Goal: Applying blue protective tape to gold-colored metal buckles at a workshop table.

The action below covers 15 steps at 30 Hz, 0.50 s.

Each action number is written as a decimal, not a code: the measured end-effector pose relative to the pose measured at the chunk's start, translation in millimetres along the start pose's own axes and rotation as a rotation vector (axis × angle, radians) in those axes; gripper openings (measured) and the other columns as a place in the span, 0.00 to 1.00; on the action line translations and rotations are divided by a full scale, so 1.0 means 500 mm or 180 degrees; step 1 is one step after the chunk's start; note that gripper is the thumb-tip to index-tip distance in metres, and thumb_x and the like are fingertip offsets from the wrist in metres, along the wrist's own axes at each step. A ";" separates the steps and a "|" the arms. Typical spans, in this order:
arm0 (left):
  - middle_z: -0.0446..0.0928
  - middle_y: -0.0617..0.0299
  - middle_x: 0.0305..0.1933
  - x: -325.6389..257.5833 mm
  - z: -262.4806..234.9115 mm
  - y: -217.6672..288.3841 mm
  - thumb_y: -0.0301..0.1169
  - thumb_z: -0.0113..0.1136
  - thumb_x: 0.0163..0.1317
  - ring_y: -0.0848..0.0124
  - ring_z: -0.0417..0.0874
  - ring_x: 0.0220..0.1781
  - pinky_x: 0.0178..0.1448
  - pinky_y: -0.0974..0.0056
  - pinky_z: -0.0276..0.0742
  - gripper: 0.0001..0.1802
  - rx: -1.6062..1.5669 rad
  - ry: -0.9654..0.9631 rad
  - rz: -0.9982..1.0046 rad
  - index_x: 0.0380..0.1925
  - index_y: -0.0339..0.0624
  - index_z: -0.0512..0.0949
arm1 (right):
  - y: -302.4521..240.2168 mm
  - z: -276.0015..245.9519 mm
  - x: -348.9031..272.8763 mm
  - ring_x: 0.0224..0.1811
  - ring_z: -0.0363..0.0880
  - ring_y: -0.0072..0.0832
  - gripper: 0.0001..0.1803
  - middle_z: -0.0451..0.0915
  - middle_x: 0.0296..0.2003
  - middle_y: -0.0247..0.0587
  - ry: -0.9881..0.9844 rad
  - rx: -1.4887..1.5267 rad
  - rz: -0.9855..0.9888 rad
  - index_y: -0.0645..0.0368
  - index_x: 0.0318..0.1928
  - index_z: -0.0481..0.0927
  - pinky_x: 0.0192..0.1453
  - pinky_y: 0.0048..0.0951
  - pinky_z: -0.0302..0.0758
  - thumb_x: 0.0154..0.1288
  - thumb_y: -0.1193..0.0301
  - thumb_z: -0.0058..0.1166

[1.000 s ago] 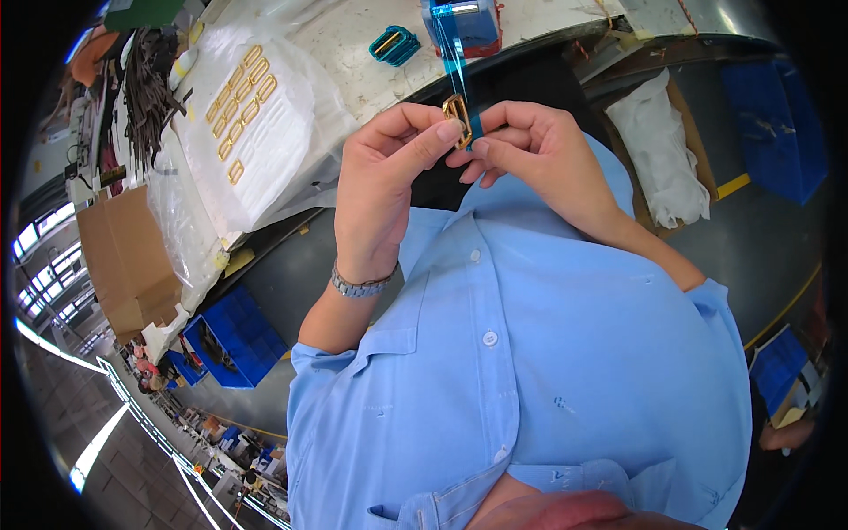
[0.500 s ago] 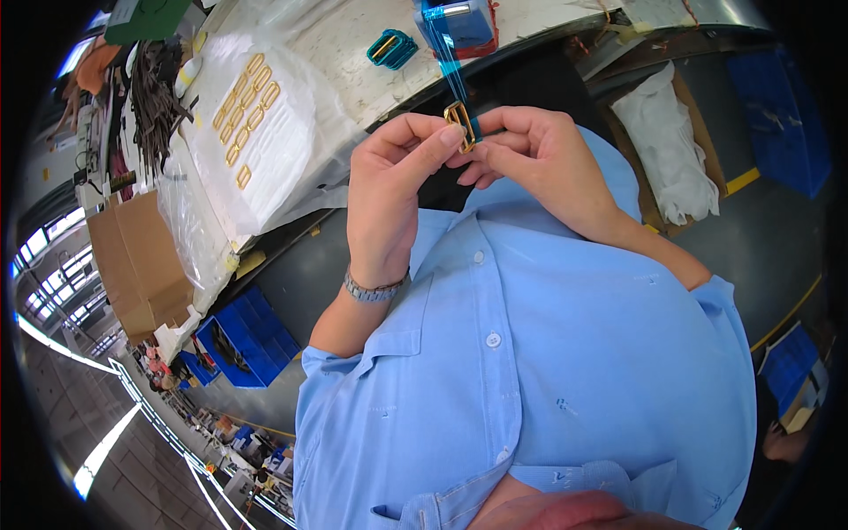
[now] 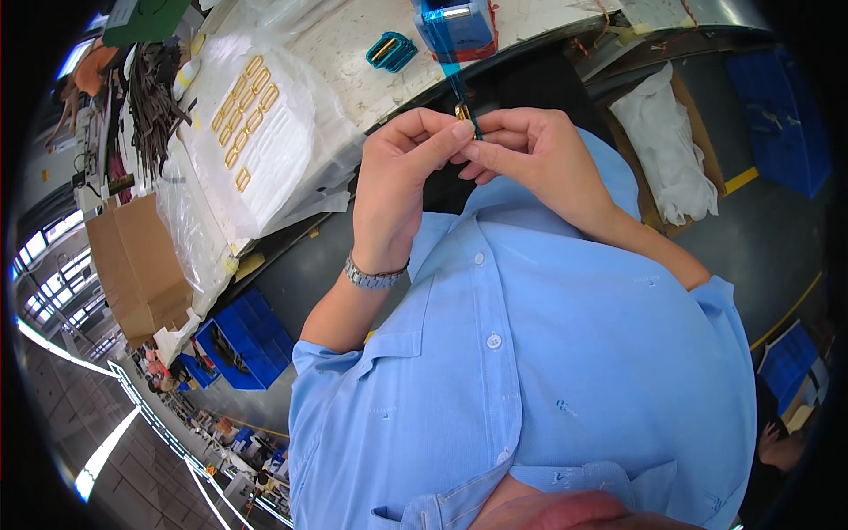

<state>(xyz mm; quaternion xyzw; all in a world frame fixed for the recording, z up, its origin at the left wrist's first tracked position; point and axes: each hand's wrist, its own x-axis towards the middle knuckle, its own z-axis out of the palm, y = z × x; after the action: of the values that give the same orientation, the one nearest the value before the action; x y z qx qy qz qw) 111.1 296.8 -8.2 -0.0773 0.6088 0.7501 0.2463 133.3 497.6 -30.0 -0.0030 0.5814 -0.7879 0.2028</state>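
Note:
Close in front of my chest, my left hand point(image 3: 402, 168) pinches a small gold oblong buckle point(image 3: 461, 111) between thumb and fingers. The buckle is seen nearly edge-on and mostly hidden by the fingers. My right hand point(image 3: 543, 159) is closed beside it, its fingertips on the shiny blue film point(image 3: 450, 75) at the buckle. That film runs down as a strip from a blue tape dispenser point(image 3: 459, 31) on the table edge. Left of the dispenser lies a small group of buckles covered in blue film point(image 3: 391, 52).
Rows of gold buckles point(image 3: 243, 110) lie on a white sheet point(image 3: 278, 168) on the worktable point(image 3: 353, 84). Dark straps point(image 3: 157, 106) hang at the far left. A carton with a white bag point(image 3: 667, 141) stands right; blue crates point(image 3: 247, 340) sit on the floor at lower left.
The buckle has turned from showing its open frame to nearly edge-on. My left hand has shifted slightly right, closer to my right hand, and the film strip now looks bunched near the fingers.

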 end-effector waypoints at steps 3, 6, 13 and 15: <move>0.87 0.63 0.39 0.005 0.003 0.000 0.28 0.73 0.69 0.76 0.85 0.44 0.53 0.69 0.80 0.09 0.0093 -0.0001 0.0083 0.43 0.34 0.86 | 0.004 -0.004 0.002 0.41 0.92 0.26 0.16 0.92 0.40 0.45 0.0059 -0.0007 -0.0058 0.70 0.55 0.87 0.46 0.26 0.87 0.76 0.70 0.66; 0.87 0.62 0.41 0.010 0.012 -0.005 0.29 0.75 0.67 0.75 0.86 0.46 0.56 0.70 0.81 0.13 0.0251 0.0123 0.0346 0.47 0.33 0.86 | 0.008 -0.008 0.003 0.41 0.92 0.26 0.16 0.92 0.39 0.46 0.0066 -0.0032 -0.0042 0.71 0.55 0.87 0.46 0.26 0.87 0.76 0.70 0.65; 0.88 0.60 0.50 0.029 -0.007 0.000 0.29 0.72 0.70 0.73 0.87 0.51 0.60 0.67 0.80 0.20 0.0421 -0.0113 0.0042 0.59 0.31 0.84 | 0.014 -0.009 0.009 0.43 0.93 0.29 0.18 0.92 0.40 0.48 0.0016 0.0320 0.0093 0.72 0.57 0.85 0.49 0.28 0.88 0.76 0.71 0.64; 0.89 0.58 0.50 0.031 -0.013 0.002 0.31 0.72 0.71 0.72 0.87 0.51 0.61 0.65 0.81 0.20 0.0436 -0.0058 -0.0047 0.58 0.32 0.85 | 0.014 -0.009 0.008 0.43 0.93 0.30 0.18 0.92 0.41 0.48 -0.0039 0.0663 0.0211 0.72 0.57 0.85 0.50 0.28 0.89 0.76 0.71 0.64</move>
<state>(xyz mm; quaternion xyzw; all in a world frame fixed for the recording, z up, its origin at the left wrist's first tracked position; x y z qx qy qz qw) 96.0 294.9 -15.3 -0.0579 0.6559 0.7056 0.2620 131.0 498.7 -38.6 0.0325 0.4950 -0.8369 0.2315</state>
